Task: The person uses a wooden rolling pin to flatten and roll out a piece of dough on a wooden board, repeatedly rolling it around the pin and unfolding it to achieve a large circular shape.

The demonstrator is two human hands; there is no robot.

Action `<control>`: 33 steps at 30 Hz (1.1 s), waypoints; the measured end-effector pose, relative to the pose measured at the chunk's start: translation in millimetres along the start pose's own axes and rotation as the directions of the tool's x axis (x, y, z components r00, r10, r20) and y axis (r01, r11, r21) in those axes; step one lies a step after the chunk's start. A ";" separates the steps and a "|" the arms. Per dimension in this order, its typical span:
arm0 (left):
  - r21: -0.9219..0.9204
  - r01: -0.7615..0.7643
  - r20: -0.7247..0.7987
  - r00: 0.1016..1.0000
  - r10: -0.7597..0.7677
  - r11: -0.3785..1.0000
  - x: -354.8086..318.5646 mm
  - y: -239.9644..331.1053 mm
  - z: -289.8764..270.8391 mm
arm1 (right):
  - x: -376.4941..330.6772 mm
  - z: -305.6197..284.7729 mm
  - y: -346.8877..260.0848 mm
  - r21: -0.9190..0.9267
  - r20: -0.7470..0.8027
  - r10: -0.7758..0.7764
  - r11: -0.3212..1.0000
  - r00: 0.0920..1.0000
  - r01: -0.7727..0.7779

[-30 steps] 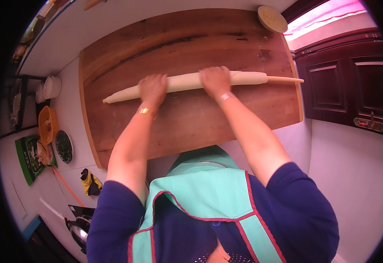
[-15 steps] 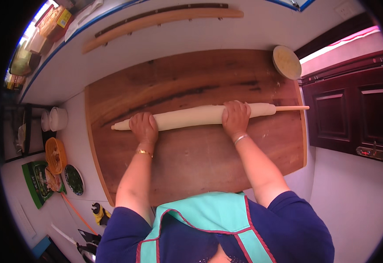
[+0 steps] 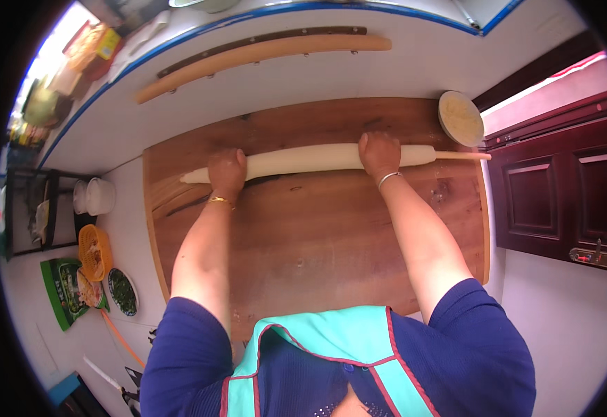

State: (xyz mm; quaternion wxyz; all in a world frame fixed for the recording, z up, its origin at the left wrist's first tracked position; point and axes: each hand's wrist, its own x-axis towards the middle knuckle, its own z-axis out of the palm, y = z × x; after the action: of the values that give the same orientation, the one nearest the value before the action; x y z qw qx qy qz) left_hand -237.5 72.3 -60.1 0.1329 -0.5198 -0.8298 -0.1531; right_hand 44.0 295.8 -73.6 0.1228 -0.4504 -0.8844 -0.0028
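A long rolling pin (image 3: 464, 156) lies crosswise on the wooden board (image 3: 303, 260), wrapped in a thick roll of pale dough (image 3: 303, 161). Its bare right end sticks out of the dough, while the left end tapers almost to the tip. My left hand (image 3: 228, 170) is closed over the roll toward its left end. Right of the middle, my right hand (image 3: 381, 153) grips the same roll, fingers curled over the far side. The fingertips of both hands are hidden behind the dough.
A pale bowl (image 3: 460, 118) of flour-like powder stands at the board's far right corner. Past the right edge is a dark red cabinet door (image 3: 560, 181). An orange basket (image 3: 95, 254), a plate of greens (image 3: 122, 291) and a green bag (image 3: 67, 292) are at the left.
Both hands have pushed the dough-wrapped rolling pin away from me, toward the far side of the board. My arms are stretched out further, and the fingers have rolled over the far side.
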 end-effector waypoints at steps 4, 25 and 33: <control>-0.021 0.049 0.087 0.995 -0.047 0.999 -92.5 14.5 -35.6 | -104.3 -1.7 12.3 -0.013 0.034 0.009 1.000 0.999 -0.009; -0.186 -0.165 0.082 0.980 0.182 0.969 -206.7 148.6 -76.2 | -280.9 -73.0 -102.6 0.185 -0.109 -0.177 0.963 0.978 0.194; -0.026 0.068 0.141 0.988 -0.064 0.997 -199.9 26.2 -77.1 | -257.1 -95.4 9.0 0.000 -0.381 -0.046 0.999 0.924 0.050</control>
State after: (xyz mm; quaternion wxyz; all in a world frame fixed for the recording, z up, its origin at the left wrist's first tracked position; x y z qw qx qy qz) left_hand -124.3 -111.5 -62.2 0.0612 -0.5035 -0.8515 -0.1331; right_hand 216.7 85.5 -38.4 0.2941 -0.4189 -0.8545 -0.0886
